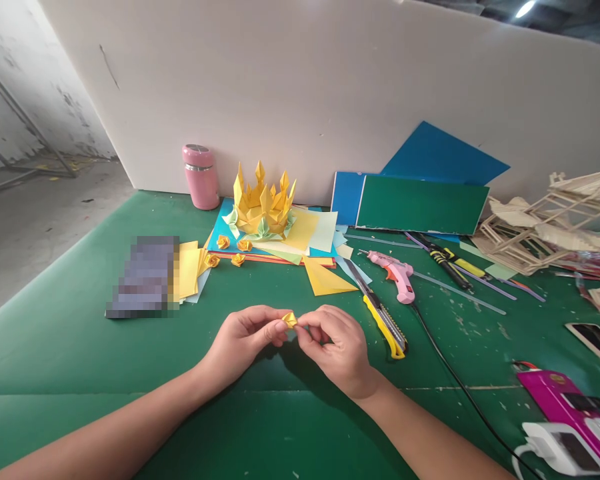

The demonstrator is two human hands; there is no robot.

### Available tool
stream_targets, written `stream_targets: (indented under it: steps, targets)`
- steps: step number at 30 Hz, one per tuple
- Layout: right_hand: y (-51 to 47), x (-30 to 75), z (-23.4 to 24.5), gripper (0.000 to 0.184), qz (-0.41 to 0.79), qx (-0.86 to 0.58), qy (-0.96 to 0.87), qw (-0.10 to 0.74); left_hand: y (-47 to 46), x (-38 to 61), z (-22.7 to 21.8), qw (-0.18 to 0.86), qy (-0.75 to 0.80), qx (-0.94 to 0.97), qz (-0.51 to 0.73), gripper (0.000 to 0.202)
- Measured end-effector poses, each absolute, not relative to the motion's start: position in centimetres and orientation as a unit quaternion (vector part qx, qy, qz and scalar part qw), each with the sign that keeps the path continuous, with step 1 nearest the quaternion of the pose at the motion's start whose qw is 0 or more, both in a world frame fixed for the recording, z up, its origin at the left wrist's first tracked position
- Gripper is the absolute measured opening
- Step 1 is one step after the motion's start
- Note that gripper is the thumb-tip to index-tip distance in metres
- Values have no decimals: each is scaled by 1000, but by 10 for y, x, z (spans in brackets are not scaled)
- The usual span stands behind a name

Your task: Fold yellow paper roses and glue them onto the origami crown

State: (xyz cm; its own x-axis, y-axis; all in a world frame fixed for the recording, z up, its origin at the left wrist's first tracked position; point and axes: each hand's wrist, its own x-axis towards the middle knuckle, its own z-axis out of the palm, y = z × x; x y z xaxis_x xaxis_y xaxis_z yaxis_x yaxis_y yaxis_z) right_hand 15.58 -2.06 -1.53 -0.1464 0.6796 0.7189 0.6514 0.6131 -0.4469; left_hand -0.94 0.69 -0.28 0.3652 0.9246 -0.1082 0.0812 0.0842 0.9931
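A small folded yellow paper rose (290,321) is pinched between my two hands above the green table. My left hand (247,337) grips its left side with thumb and forefinger. On the opposite side, the fingertips of my right hand (336,347) close on its edge. Several finished yellow paper roses (238,259) lie farther back, left of centre. Behind them stands a yellow folded-paper crown (263,207) with pale green leaf shapes round its base, resting on stacked coloured paper (325,227).
Right of my hands lie a yellow utility knife (386,327) and a pink glue gun (393,272) with a trailing black cord. A pink flask (201,177) stands at the back. A magenta power strip (555,400) and wooden-stick models (525,227) occupy the right side.
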Motion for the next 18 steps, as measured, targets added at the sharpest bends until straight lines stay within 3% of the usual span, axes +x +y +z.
stream_targets:
  steps: [11,18]
  targets:
    - [-20,152,-16,21,-72,-423,-791,437,6,-6,-9,641,432,527,353,39]
    - [-20,158,-16,21,-128,-359,-835,397,4,-6,-8,611,472,561,298,38]
